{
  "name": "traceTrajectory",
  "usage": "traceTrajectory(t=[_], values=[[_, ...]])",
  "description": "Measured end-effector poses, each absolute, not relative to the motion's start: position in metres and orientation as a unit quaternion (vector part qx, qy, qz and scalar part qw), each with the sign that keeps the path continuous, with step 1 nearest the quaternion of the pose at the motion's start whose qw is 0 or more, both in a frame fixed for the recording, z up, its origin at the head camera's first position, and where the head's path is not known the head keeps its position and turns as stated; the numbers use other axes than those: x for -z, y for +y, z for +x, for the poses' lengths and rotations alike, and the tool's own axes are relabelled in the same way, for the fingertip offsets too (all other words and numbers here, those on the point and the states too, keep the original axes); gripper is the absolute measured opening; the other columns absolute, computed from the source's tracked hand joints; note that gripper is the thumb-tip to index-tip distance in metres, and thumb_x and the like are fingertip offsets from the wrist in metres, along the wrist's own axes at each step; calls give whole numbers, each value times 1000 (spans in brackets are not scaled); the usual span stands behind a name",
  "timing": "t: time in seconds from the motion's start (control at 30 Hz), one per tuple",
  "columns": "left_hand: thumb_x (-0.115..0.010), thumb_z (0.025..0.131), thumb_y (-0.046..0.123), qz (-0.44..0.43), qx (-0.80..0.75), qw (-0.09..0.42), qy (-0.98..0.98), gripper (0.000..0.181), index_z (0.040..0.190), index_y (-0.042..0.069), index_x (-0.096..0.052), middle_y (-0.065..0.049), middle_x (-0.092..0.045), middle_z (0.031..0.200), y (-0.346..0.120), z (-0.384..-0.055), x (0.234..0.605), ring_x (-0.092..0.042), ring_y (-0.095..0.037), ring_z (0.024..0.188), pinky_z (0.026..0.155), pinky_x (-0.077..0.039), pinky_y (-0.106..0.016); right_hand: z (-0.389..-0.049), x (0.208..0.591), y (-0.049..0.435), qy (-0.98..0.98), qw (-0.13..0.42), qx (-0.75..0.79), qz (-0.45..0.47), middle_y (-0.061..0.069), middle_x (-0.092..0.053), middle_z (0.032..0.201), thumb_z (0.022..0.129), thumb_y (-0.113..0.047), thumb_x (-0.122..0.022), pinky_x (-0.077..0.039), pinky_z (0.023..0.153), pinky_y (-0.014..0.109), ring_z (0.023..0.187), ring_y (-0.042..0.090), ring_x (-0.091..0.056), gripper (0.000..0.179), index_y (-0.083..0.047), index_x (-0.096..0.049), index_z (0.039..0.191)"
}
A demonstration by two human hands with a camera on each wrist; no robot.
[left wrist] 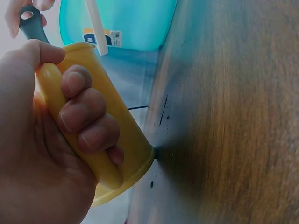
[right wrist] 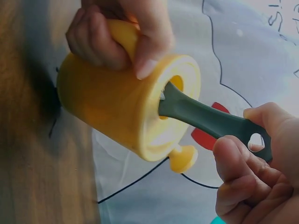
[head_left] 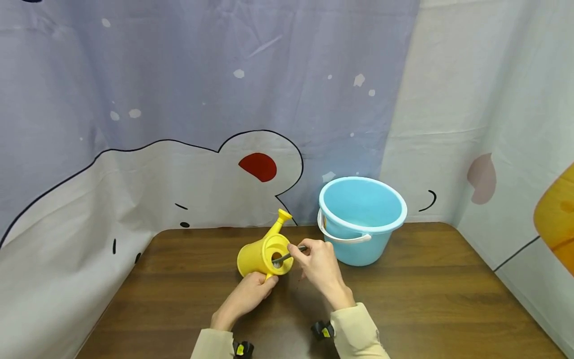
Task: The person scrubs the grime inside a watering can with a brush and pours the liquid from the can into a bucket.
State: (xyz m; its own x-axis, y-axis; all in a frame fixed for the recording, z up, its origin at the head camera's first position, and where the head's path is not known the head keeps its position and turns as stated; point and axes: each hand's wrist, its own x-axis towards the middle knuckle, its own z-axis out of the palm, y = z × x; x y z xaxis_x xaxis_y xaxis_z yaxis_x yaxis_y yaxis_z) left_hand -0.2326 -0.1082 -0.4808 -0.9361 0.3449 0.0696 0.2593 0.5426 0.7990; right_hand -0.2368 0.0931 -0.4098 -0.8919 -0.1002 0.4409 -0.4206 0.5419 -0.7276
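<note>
A yellow watering can [head_left: 251,258] is tipped over the table, its top opening turned toward my right hand and its spout pointing up and away. My left hand [head_left: 248,295] grips the can's handle, fingers wrapped round it in the left wrist view. Between thumb and fingers, my right hand [head_left: 324,267] pinches the holed end of a dark green-handled tool [right wrist: 210,120]. The tool's other end reaches through the opening into the can. A bit of white shows at the opening; the rest of that end is hidden inside.
Behind and right of my right hand stands a light blue bucket [head_left: 358,249], its white handle [head_left: 345,240] hanging down the front. The wooden table [head_left: 430,299] runs back to a printed curtain [head_left: 197,189] that also closes off both sides.
</note>
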Motion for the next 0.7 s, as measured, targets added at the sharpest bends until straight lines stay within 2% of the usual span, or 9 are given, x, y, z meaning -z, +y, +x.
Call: traceTrajectory(t=[0.17,0.47,0.7], values=[[-52,100,30,171,-441,49,880,49,53,17,-42,12,-33,47,-108,-232,480,-25,-6,42,41,-21,-24,-236,406,95,-859,181,-457,145,-6,-52,48,89,-27,-72,-44,41,26,34,12,-52,21,-12,-68,75],[-54,99,34,169,-444,50,879,50,54,16,-41,11,-33,47,-108,-231,479,-24,-4,41,41,-20,-23,-239,418,86,-860,214,-434,162,-14,-48,45,88,-32,-73,-41,41,24,33,0,-46,24,-15,-67,72],[-51,100,33,169,-445,54,878,50,54,17,-42,12,-33,47,-108,-232,480,-25,-6,42,41,-21,-24,-243,432,77,-868,251,-392,174,-12,-49,51,87,-33,-73,-38,47,22,48,3,-43,25,-11,-71,76]])
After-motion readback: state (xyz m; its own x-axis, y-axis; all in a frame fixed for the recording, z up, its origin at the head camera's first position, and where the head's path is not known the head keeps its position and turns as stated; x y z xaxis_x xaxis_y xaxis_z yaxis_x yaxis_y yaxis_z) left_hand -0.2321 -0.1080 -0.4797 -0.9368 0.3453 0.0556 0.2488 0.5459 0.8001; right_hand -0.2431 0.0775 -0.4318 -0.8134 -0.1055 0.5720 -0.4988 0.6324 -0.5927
